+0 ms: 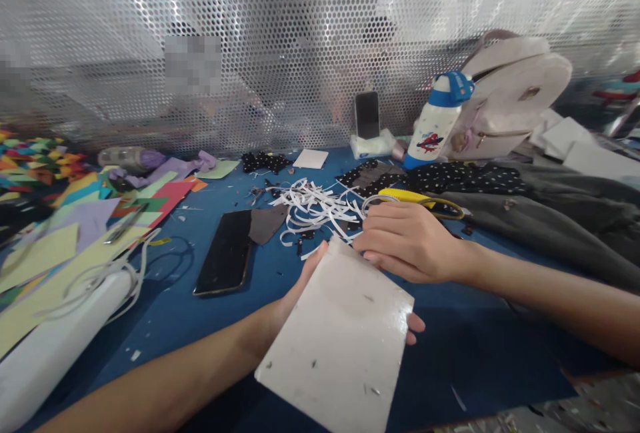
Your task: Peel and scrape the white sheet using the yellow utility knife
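A white card (340, 333), rectangular, stiff and glossy, is sitting near the middle of the scene, lifted just above the blue table cover (200, 326) and tilting so its near corner is dropping toward the viewer. Its face is catching the light and is carrying a few small dark specks and scraps. The left hand (295, 296) is coming in from the near left and cupping the card from beneath, thumb lying along the left edge and fingertips peeking out past the right edge. The right hand (405, 243) is reaching in from the right, fingers curling down and gripping the card's far corner. Just beyond, thin white paper strips (315, 209) are lying tangled, with yellow-handled scissors (420, 199) beside them and a flat black phone (225, 253) lying to the left.
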Demonstrator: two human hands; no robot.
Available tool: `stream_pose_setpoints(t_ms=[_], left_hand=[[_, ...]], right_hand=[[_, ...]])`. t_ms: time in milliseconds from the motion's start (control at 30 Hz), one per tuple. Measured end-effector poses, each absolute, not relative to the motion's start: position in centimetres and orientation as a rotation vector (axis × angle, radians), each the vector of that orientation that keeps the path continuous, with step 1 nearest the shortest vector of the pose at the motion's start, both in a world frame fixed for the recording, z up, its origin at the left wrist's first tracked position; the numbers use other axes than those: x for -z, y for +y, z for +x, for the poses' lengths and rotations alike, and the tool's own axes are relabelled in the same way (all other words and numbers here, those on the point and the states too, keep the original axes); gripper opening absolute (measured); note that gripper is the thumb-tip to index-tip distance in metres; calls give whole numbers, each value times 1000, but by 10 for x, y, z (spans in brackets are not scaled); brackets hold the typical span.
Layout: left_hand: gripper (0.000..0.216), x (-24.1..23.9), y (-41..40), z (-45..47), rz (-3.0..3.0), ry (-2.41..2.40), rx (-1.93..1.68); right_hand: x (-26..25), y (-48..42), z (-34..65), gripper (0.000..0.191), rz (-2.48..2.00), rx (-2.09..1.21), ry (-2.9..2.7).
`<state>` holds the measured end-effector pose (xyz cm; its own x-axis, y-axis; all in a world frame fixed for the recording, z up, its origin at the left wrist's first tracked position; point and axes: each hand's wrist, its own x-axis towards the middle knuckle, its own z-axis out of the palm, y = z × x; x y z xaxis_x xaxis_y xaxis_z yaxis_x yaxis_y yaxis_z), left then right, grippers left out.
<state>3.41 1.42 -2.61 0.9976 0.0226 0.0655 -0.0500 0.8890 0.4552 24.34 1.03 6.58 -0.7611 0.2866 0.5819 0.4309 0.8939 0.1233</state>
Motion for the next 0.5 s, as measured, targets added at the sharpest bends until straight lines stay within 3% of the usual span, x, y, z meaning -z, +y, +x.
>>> stream_pose_setpoints(t_ms=[200,500], left_hand=[[125,24,14,34,457,-52,-88],[103,12,14,37,426,-46,-145]], right_hand=[[-66,12,244,32,-488,444,-2513],[-65,14,247,33,-508,522,-2527]])
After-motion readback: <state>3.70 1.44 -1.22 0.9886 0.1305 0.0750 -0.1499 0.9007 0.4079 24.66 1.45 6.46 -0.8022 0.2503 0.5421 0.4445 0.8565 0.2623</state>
